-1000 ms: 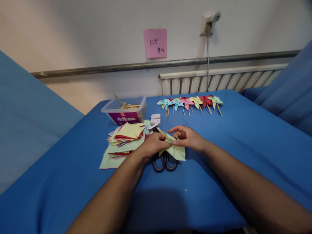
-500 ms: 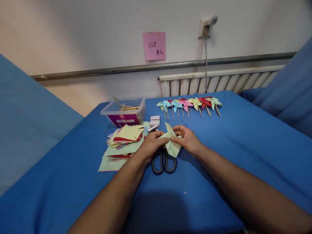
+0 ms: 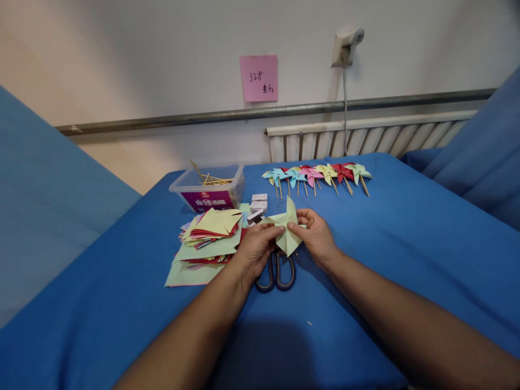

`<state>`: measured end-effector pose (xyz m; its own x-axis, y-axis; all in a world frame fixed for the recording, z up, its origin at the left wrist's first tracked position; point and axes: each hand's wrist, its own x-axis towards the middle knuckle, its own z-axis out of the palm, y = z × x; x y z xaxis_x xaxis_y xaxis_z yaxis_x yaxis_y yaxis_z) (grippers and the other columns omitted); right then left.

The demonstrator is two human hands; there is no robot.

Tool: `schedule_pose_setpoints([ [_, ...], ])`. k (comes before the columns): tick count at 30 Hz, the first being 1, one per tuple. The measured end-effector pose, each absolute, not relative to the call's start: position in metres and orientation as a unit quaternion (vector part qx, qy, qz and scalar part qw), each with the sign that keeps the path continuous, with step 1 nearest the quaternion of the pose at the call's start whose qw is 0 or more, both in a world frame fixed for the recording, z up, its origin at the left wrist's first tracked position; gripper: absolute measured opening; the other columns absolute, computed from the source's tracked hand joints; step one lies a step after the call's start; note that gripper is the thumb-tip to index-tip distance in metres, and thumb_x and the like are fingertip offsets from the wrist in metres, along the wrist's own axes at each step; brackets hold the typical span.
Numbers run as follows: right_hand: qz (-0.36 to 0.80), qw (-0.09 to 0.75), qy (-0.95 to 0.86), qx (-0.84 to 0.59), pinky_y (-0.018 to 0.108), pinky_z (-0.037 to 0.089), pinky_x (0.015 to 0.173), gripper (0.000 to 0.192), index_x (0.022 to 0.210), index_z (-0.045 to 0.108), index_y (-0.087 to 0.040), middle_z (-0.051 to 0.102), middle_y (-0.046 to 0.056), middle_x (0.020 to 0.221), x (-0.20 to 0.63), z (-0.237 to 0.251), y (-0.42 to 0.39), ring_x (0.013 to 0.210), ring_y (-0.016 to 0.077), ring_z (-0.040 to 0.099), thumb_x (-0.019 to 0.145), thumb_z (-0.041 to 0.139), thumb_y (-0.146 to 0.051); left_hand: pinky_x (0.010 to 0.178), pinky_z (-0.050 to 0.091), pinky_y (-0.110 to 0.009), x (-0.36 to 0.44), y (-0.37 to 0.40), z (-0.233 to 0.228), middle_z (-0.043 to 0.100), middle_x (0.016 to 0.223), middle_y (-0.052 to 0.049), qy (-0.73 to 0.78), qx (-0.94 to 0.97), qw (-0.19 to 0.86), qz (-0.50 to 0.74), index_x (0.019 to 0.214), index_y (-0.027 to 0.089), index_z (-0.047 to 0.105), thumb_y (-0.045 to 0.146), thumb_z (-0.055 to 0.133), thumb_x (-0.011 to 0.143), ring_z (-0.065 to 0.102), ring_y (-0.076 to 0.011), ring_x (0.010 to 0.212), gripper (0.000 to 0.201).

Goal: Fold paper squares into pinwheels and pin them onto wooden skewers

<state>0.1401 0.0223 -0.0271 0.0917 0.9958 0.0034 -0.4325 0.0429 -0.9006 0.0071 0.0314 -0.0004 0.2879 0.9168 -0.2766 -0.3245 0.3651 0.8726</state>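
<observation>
Head view, the only one. Centre of frame, just above the blue-covered table (image 3: 365,260): a pale green folded paper piece (image 3: 286,227), held off the surface between both hands. Left hand (image 3: 255,249) pinches its left side, fingers closed on the paper; right hand (image 3: 317,235) pinches the right side, thumb and forefinger closed on it near the middle.

Handling, as judged: thin craft paper, very light, limp across flat spans but stiffer along creases. Creases and crushes easily, tears at cut corners; not slippery. Best hold looks to be a light pinch near the centre where layers overlap, leaving the pointed flaps free. Hard pressure would flatten the folds.

Looks: matte pale yellow-green, one sharp point standing up toward the top of the frame, another hanging down between the hands, a flap reaching left. Partly formed pinwheel shape; exact fold count hidden by fingers.

Directly below the hands, scissors (image 3: 276,271) lie on the table, dark looped handles showing. Left of centre, a loose stack of coloured paper sheets (image 3: 207,238). Above that, a clear plastic box (image 3: 207,189) with wooden sticks. Small white boxes (image 3: 259,203) just beside it. Upper centre-right, a row of finished pinwheels (image 3: 317,173) on sticks. Pink note (image 3: 259,77) on the wall.
</observation>
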Motion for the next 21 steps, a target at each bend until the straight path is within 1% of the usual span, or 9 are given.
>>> schedule_pose_setpoints([
  [7,0.565,0.621,-0.374,-0.394,0.031,0.052,0.064,0.043,0.093,0.053,-0.019,0.068,0.001,0.081,0.139,-0.032,0.024,0.064,0.0153,0.063,0.061,0.079,-0.033,0.068,0.05,-0.029,0.008,0.032,0.001,0.073,0.079,-0.009,0.408,0.356,0.713,0.445,0.092,0.009,0.072,0.014,0.077,0.059,0.064,-0.0167,0.066,0.034],
  [10,0.551,0.614,-0.4,-0.4,0.034,0.052,0.067,0.04,0.097,0.053,-0.02,0.067,0.002,0.084,0.139,-0.035,0.024,0.068,0.0171,0.063,0.067,0.075,-0.034,0.067,0.05,-0.029,0.008,0.031,0.003,0.073,0.08,-0.01,0.414,0.368,0.702,0.447,0.092,0.008,0.072,0.014,0.076,0.059,0.064,-0.0174,0.065,0.034],
  [12,0.484,0.628,-0.444,-0.416,0.037,0.052,0.074,0.034,0.1,0.052,-0.021,0.065,0.004,0.089,0.141,-0.035,0.022,0.078,0.0191,0.064,0.073,0.069,-0.032,0.065,0.05,-0.029,0.006,0.031,0.005,0.073,0.078,-0.009,0.42,0.367,0.698,0.45,0.09,0.008,0.072,0.015,0.076,0.06,0.064,-0.0171,0.063,0.031],
  [15,0.305,0.642,-0.549,-0.44,0.04,0.048,0.086,0.03,0.106,0.053,-0.023,0.061,0.007,0.106,0.146,-0.031,0.017,0.1,0.0221,0.059,0.077,0.06,-0.021,0.064,0.051,-0.029,0.002,0.033,0.01,0.072,0.075,-0.008,0.419,0.341,0.696,0.473,0.083,0.008,0.072,0.014,0.076,0.059,0.064,-0.0168,0.062,0.025],
  [18,0.166,0.594,-0.664,-0.423,0.044,0.043,0.096,0.039,0.11,0.054,-0.025,0.052,0.009,0.123,0.15,-0.024,0.01,0.118,0.0245,0.05,0.075,0.054,-0.009,0.064,0.052,-0.028,-0.003,0.037,0.014,0.073,0.078,-0.007,0.412,0.305,0.701,0.495,0.081,0.011,0.071,0.013,0.075,0.06,0.064,-0.017,0.065,0.022],
  [21,0.105,0.537,-0.733,-0.405,0.048,0.037,0.103,0.042,0.111,0.055,-0.027,0.046,0.008,0.131,0.15,-0.02,0.007,0.124,0.0257,0.044,0.074,0.055,-0.007,0.065,0.052,-0.027,-0.007,0.04,0.016,0.073,0.08,-0.005,0.406,0.282,0.712,0.499,0.083,0.014,0.07,0.012,0.073,0.063,0.065,-0.0161,0.068,0.021],
])
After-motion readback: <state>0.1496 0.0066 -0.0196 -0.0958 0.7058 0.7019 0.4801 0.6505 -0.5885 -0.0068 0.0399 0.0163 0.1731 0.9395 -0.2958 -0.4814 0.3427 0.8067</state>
